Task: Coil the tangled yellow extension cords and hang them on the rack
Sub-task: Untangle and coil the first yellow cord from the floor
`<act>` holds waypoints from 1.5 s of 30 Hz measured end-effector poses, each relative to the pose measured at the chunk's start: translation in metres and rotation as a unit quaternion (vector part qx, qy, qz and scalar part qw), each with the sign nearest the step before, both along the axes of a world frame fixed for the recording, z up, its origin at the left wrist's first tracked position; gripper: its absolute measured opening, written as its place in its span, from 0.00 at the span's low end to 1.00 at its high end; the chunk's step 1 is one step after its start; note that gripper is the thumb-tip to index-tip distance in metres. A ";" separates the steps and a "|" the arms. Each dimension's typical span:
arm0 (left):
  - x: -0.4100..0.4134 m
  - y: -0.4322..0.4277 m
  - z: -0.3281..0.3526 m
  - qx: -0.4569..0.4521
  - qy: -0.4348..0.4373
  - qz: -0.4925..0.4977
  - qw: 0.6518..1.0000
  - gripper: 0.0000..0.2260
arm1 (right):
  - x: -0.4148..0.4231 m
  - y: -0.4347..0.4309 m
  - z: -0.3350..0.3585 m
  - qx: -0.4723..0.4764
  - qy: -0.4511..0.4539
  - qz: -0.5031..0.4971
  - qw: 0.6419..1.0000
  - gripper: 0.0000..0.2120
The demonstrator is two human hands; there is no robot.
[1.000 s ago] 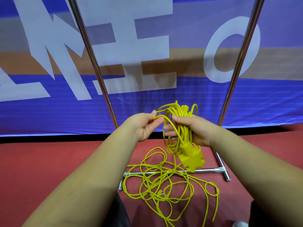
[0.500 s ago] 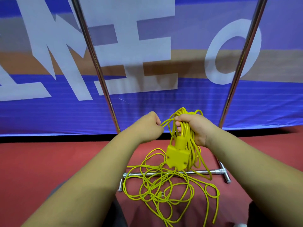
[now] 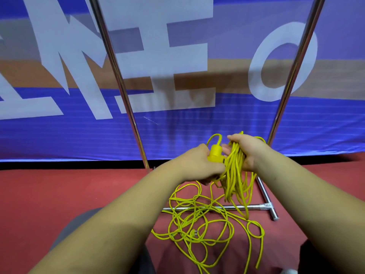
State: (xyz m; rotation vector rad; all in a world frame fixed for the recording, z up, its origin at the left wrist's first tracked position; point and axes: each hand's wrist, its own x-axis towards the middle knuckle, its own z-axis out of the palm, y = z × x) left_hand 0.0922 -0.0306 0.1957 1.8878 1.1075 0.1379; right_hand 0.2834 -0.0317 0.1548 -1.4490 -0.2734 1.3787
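My right hand (image 3: pixel 247 150) grips the top of a bundle of yellow extension cord loops (image 3: pixel 236 175) that hang down from it. My left hand (image 3: pixel 197 166) is closed around the cord's yellow socket block (image 3: pixel 214 156), held upright right beside the bundle. More yellow cord (image 3: pixel 199 224) lies in a loose tangle on the red floor below both hands, with a plug end (image 3: pixel 194 232) in its middle. The metal rack's two upright poles (image 3: pixel 122 91) rise behind my hands, and its base bar (image 3: pixel 254 207) lies under the tangle.
A large blue banner with white letters (image 3: pixel 177 125) hangs just behind the rack. Red floor (image 3: pixel 59 194) spreads to the left and right. The rack's T-shaped right foot (image 3: pixel 271 211) sticks out toward me. My knees show at the bottom edge.
The socket block hung below my right hand before; my left hand has now taken hold of it and lifted it beside the bundle. My right hand stays on the loops.
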 end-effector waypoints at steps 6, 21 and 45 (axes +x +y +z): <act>-0.016 0.024 0.016 -0.359 -0.131 0.106 0.918 0.24 | -0.001 -0.010 -0.006 -0.012 -0.113 0.102 0.988 0.08; -0.025 0.063 0.001 -0.426 -0.197 0.228 0.853 0.48 | -0.031 -0.016 0.007 0.007 0.068 0.217 0.974 0.12; -0.076 0.101 0.019 0.286 0.157 -0.065 0.943 0.19 | -0.018 -0.026 0.027 0.035 -0.043 0.382 0.923 0.20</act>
